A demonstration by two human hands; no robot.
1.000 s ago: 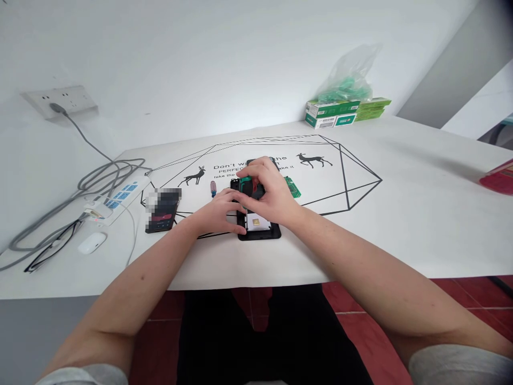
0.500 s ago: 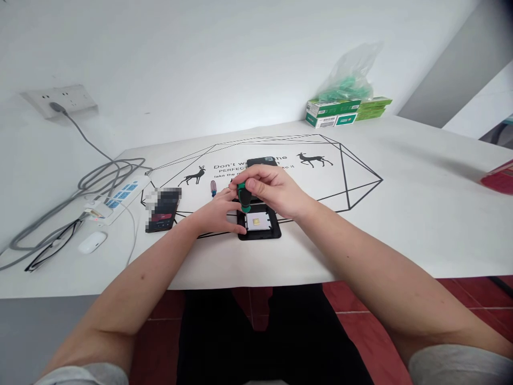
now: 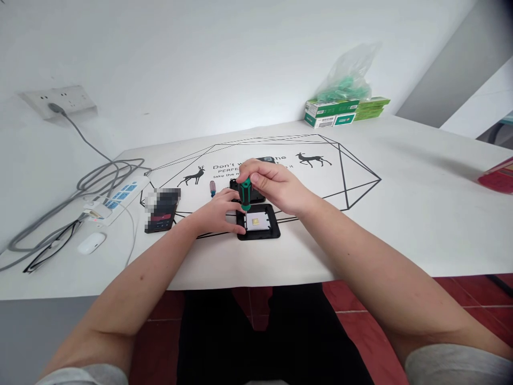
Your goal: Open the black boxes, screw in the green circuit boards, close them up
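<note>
My right hand [image 3: 276,187] is closed round a green-handled screwdriver [image 3: 245,194], held upright with its tip down at the far left corner of a small black device [image 3: 258,224]. The device lies open on the table, showing a white panel with a gold square. My left hand [image 3: 218,214] rests against the device's left edge, thumb and fingers pinched on its rim. A second black part [image 3: 234,185] lies just behind, mostly hidden by my hands.
A small red-and-blue screwdriver [image 3: 212,187] lies left of the device. Further left are a dark phone [image 3: 162,212], a white mouse [image 3: 92,243], a power strip [image 3: 116,199] and grey cables [image 3: 80,187]. Green boxes [image 3: 340,112] under a plastic bag stand at the back right. A red object [image 3: 497,179] sits at the right edge.
My right hand has lifted off the device and shifted back, turning the screwdriver upright over the far left corner. The white panel is now uncovered. My left hand has stayed in place.
</note>
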